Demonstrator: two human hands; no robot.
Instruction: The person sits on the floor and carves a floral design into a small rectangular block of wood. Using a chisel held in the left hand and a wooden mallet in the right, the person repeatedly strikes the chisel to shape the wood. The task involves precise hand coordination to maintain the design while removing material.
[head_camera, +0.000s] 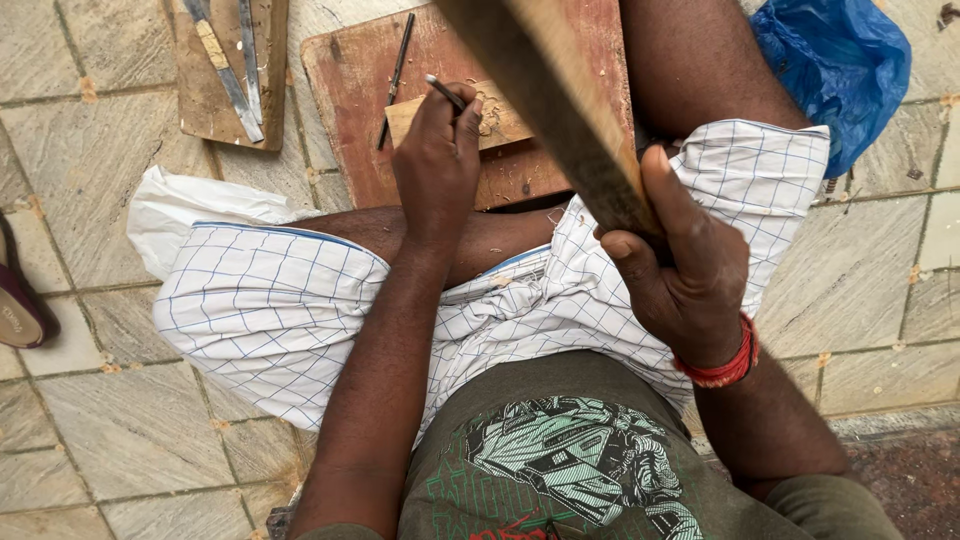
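So, counting: two hands, both busy; the left hand (437, 160) is pinched shut around one thin metal chisel (444, 92), tip down on one small pale wood block (500, 118) that's got carving marks and shavings on it; the right hand (685, 270) is wrapped tight around one long wooden stick (560, 100) that runs up and out of the top of the view, blurry because it's close to the camera. The block lies on one reddish-brown board (350, 90) flat on the floor, right in front of the person's crossed legs; one more thin dark tool (395, 80) lies on that board just left of the block. A second, smaller board (215, 100) sits top left with what looks like two flat metal blades (235, 70) on it.

Floor (120, 430) is grey stone tile with pale grout lines. One crumpled blue plastic bag (840, 70) top right, one white bag (190, 215) by the left knee, one dark sandal (20, 310) at the left edge.
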